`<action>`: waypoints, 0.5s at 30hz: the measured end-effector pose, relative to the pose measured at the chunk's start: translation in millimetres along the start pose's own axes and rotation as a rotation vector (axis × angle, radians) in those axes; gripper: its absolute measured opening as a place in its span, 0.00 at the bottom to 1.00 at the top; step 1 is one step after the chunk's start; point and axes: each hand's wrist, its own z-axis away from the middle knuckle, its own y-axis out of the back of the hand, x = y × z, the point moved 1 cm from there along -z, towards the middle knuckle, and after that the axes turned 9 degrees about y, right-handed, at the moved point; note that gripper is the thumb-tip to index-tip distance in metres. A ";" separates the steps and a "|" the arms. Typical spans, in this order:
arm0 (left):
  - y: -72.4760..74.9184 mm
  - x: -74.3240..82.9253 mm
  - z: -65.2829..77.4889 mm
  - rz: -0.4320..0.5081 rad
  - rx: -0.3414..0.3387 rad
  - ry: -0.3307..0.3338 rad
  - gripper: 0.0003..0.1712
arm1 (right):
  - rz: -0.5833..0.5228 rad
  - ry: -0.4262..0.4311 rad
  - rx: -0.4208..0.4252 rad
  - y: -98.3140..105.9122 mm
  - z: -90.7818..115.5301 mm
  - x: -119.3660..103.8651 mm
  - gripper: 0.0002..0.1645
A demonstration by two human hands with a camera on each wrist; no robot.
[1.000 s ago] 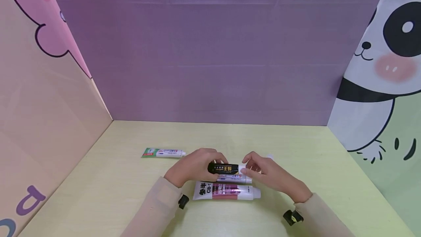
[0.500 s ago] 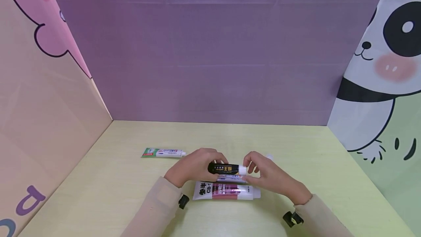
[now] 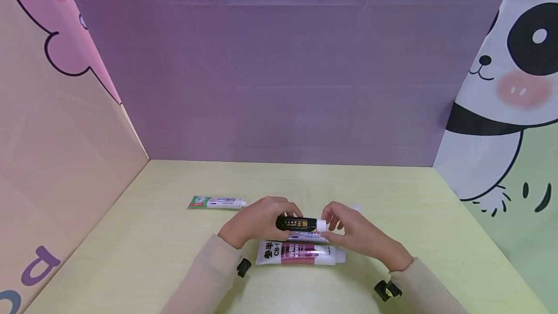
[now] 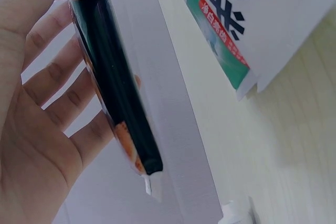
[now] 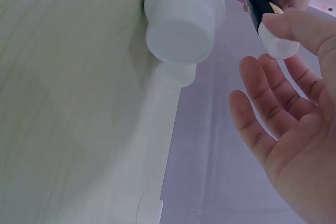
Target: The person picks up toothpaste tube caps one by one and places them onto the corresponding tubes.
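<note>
My left hand (image 3: 263, 217) grips a small black tube (image 3: 300, 223) near its tail end, thumb on the near side, fingers on the far side. In the left wrist view the dark tube body (image 4: 115, 77) slants across the palm. My right hand (image 3: 359, 229) is at the white cap (image 3: 321, 225). The right wrist view shows the thumb over the cap (image 5: 277, 43) and the index fingertip right at its other side; the other fingers are loosely bent. Close below lies a purple-and-white toothpaste tube (image 3: 301, 253), with another white tube (image 3: 307, 237) behind it, partly hidden.
A green-and-white toothpaste tube (image 3: 216, 202) lies further back on the left of the pale table (image 3: 174, 256). Behind the right hand a white cap end (image 3: 357, 207) shows. A purple wall (image 3: 283, 86) closes the back, with printed panels at both sides.
The label on the black tube has turned a little. My right thumb has slipped from over the cap to its near side, so more of the cap shows; the left hand stays put.
</note>
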 end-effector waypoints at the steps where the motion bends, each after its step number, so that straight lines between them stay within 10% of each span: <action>1: 0.0 0.0 0.3 -0.001 0.001 -0.002 0.21 | -0.003 -0.006 -0.003 -0.2 0.0 -0.2 0.17; 15: 0.2 0.0 0.8 0.000 0.004 -0.009 0.20 | -0.052 -0.057 -0.040 -1.0 2.3 1.5 0.11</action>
